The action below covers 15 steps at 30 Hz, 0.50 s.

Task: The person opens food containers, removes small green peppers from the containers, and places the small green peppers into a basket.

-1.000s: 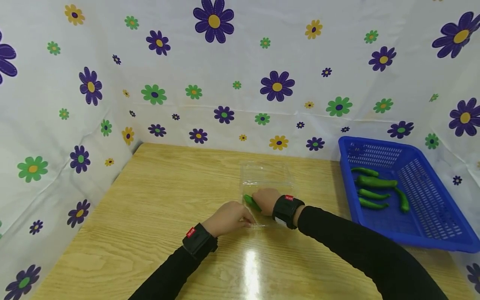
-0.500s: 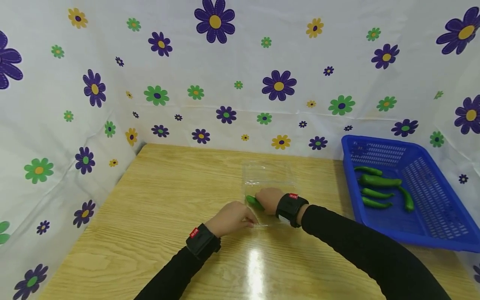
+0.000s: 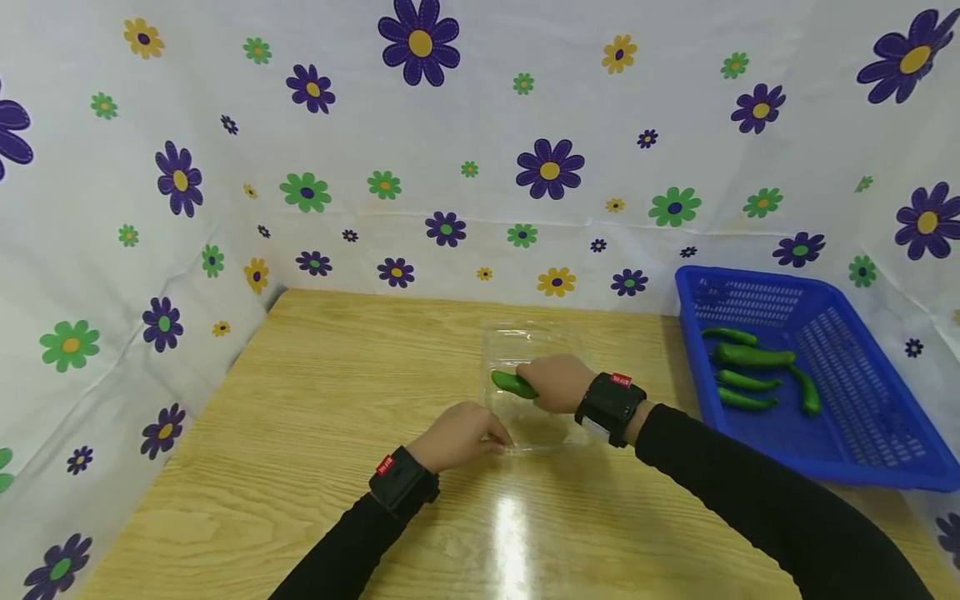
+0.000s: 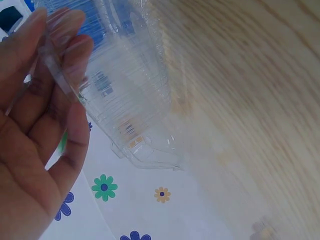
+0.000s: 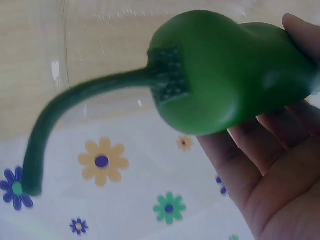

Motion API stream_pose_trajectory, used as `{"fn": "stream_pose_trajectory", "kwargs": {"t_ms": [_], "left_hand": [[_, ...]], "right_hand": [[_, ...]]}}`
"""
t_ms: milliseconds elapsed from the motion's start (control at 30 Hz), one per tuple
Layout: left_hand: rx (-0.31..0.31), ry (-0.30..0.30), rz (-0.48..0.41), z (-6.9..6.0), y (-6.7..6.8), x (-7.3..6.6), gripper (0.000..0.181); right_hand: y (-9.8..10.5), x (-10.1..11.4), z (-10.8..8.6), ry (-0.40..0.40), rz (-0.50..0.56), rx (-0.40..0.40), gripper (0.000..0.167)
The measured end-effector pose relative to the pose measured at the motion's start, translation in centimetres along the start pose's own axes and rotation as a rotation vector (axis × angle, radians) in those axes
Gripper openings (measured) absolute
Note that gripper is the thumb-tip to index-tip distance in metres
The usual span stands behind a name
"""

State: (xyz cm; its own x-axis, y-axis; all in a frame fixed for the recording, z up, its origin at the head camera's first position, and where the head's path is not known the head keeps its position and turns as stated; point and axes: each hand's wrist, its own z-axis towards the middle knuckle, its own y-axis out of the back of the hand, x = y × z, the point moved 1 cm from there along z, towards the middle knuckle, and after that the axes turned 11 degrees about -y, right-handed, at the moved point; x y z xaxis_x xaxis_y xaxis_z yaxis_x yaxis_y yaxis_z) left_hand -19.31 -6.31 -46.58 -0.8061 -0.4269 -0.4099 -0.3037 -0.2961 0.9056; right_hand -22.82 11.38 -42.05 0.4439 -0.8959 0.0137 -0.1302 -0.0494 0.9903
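Note:
A green pepper is in my right hand, held over a clear plastic box in the head view. Up close in the right wrist view, the pepper shows a long curved stem, and fingers and thumb grip its far end. My left hand pinches the box's near left edge. In the left wrist view that clear rim runs between thumb and fingers. The box lies on the wooden table with its lid folded back toward the wall.
At the right stands a blue perforated basket holding several green peppers. A white cloth with printed flowers hangs behind and beside the wooden table. The basket's raised left wall is to the right of my right hand.
My right hand has moved back and slightly right with the pepper, from low in the box toward its lid side. The left hand keeps its hold on the edge.

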Motion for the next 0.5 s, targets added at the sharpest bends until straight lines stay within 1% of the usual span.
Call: {"fn": "stream_pose_trajectory", "kwargs": {"t_ms": [133,267,333,433,500], "left_hand": [[0.003,-0.004,-0.009,0.0,0.4,-0.3,0.012],[0.012,0.003,-0.011,0.1,0.4,-0.3,0.012],[0.014,0.005,-0.009,0.1,0.4,-0.3,0.012],[0.012,0.007,-0.011,0.1,0.3,-0.4,0.012],[0.009,0.010,-0.011,0.0,0.3,-0.4,0.012]], "right_hand": [[2.2,0.0,-1.2,0.005,0.019,-0.029,0.022],[4.1,0.0,-2.4,-0.008,0.037,-0.075,0.022],[5.0,-0.2,-3.1,-0.004,0.050,-0.115,0.023],[6.0,-0.6,-3.9,0.014,0.068,-0.176,0.028],[6.5,-1.1,-4.4,0.026,0.098,-0.206,0.029]]}}
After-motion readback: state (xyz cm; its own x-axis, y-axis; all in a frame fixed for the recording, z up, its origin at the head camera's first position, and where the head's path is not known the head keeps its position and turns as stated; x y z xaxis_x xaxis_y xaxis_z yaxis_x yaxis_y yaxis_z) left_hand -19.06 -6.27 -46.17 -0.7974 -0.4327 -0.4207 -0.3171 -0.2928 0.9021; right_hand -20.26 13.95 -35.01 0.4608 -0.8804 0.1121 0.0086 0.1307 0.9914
